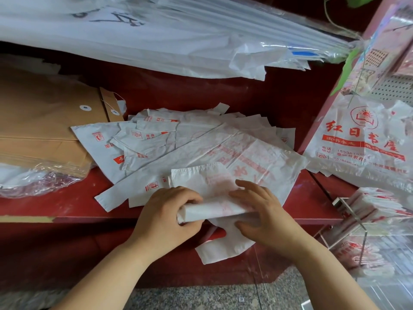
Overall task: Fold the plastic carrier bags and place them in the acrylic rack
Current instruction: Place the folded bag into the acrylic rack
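A single wide-angle view is given, taken from head height and directed forward and down onto the red tabletop (73, 206). The left hand (165, 215) and right hand (266, 218) are seen close, low in the frame.

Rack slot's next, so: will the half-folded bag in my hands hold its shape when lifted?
Probably floppy: the folded bag is thin, crinkled film, its loose tail drooping off the shelf. Likely light, and apt to unfold if the left hand eases its grip.
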The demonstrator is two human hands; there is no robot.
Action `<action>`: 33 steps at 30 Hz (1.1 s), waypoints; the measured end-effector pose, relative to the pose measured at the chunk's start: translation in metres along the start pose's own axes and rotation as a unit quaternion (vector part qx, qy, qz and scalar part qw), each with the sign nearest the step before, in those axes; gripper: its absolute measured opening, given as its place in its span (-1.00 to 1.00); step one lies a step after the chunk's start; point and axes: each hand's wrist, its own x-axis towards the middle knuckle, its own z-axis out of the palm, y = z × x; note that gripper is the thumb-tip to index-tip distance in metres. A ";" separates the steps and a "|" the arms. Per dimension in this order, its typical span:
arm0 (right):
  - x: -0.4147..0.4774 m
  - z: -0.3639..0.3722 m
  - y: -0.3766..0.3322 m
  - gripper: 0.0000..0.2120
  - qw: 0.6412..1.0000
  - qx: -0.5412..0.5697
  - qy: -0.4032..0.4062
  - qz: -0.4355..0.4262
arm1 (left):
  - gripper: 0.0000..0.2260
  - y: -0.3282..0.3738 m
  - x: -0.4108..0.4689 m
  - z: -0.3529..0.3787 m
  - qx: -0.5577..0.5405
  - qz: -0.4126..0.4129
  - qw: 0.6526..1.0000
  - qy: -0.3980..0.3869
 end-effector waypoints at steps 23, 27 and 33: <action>0.050 0.038 -0.040 -0.57 0.968 -0.139 0.133 0.158 | -0.44 -0.012 -0.013 -0.013 0.191 0.036 0.981 -0.021; 0.049 0.041 -0.038 -0.46 0.964 -0.151 0.148 0.163 | -0.59 -0.022 -0.016 -0.017 0.196 0.074 0.975 -0.069; 0.030 0.027 -0.027 -0.25 0.981 0.026 0.189 -0.026 | -0.78 -0.019 -0.010 -0.036 0.148 0.097 0.983 0.046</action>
